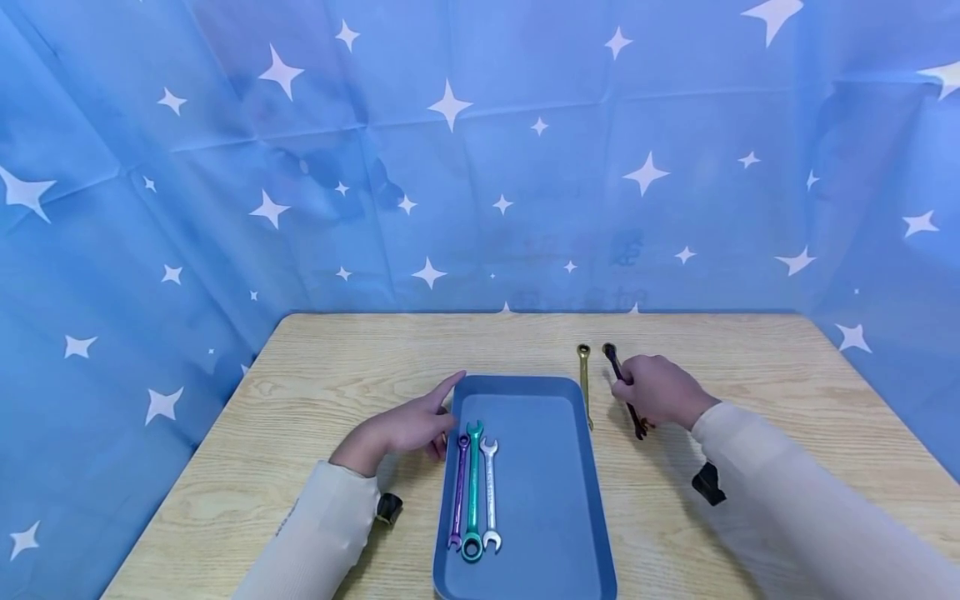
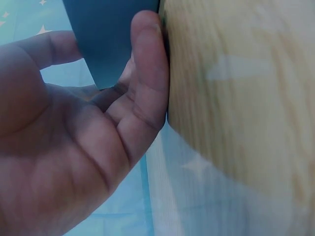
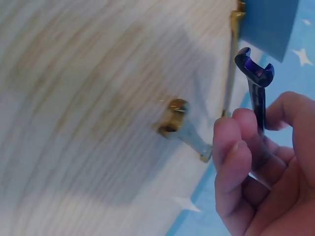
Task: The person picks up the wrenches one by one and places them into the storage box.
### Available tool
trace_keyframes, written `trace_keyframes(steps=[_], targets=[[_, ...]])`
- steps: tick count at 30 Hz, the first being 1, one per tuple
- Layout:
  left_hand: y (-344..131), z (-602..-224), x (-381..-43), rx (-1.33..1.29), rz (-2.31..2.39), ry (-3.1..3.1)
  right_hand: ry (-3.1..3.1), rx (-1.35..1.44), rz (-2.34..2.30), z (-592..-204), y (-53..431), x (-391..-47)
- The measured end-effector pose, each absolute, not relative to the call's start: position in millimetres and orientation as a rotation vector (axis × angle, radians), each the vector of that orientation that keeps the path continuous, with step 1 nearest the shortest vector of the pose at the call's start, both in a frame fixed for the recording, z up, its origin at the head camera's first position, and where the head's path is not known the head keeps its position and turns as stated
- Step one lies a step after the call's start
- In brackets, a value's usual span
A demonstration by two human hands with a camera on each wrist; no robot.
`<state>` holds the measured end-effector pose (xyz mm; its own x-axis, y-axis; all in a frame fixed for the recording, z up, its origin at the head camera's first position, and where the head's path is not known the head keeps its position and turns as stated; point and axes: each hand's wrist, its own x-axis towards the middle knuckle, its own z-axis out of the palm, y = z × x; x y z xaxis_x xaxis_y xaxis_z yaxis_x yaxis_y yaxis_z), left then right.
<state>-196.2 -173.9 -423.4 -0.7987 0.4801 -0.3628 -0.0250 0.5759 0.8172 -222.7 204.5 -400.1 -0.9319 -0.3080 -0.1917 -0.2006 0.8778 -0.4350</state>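
Observation:
My right hand grips a dark purple combination wrench by its shaft, above the table's right side. Its open end points out past the fingers in the right wrist view. My left hand holds the blue tray at its far left edge, one finger stretched to the corner. In the left wrist view the tray's wall is between the thumb and the curled fingers. Purple, green and silver wrenches lie side by side in the tray's left half.
A gold wrench lies on the wooden table along the tray's right rim. Beneath the right hand lies another wrench with a gold end, mostly hidden in the head view. A blue star-patterned cloth hangs behind the table.

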Motion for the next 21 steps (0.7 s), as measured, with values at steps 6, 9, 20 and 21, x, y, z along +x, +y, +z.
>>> trace_keyframes(steps=[6, 9, 20, 21], targets=[[-173, -424, -196, 0.357, 1.182, 2.239, 2.837, -0.444, -0.67, -393, 200, -217], [-173, -424, -196, 0.358, 1.18, 2.238, 2.854, -0.464, -0.707, -391, 197, -212], [-173, -423, -196, 0.34, 1.175, 2.245, 2.811, -0.471, -0.908, -382, 183, -197], [-172, -423, -196, 0.343, 1.176, 2.245, 2.812, -0.473, -0.917, -381, 181, -196]])
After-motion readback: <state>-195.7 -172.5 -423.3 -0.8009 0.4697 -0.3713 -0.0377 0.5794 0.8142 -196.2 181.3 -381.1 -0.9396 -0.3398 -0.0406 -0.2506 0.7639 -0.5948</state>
